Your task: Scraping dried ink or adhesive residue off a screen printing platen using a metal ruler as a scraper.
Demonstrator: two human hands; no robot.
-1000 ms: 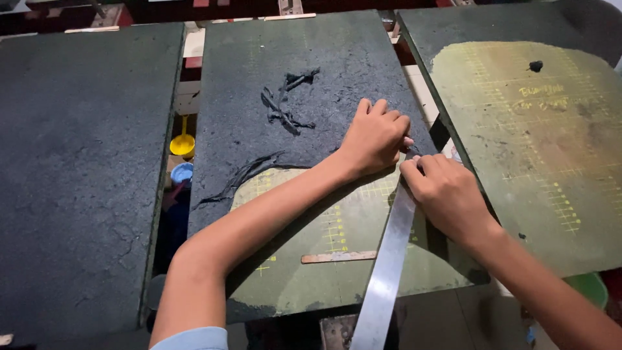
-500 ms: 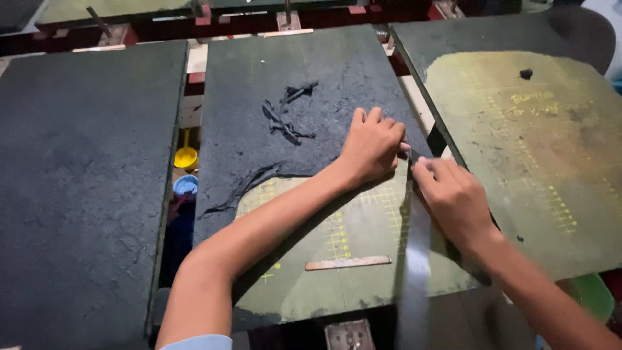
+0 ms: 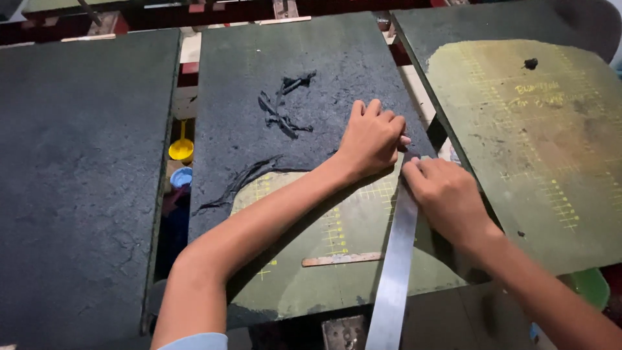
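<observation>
Left hand: the left hand (image 3: 372, 139) lies knuckles up, fingers curled, pressing on the dark coated board (image 3: 291, 84) near its right edge; it grips nothing.
Right hand: the right hand (image 3: 447, 198) is closed on the upper end of the long metal strip (image 3: 393, 272) (its tip is hidden under the fingers).
Strip: it slants from the hands down to the bottom edge, over the board's bare greenish patch (image 3: 337, 227).
Nearby: a small wooden stick (image 3: 341, 259) lies just left of the strip.

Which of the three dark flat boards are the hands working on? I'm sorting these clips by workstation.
The middle dark board: the left hand rests on it and the right hand presses a long metal strip at its right edge; the others lie untouched.
</observation>
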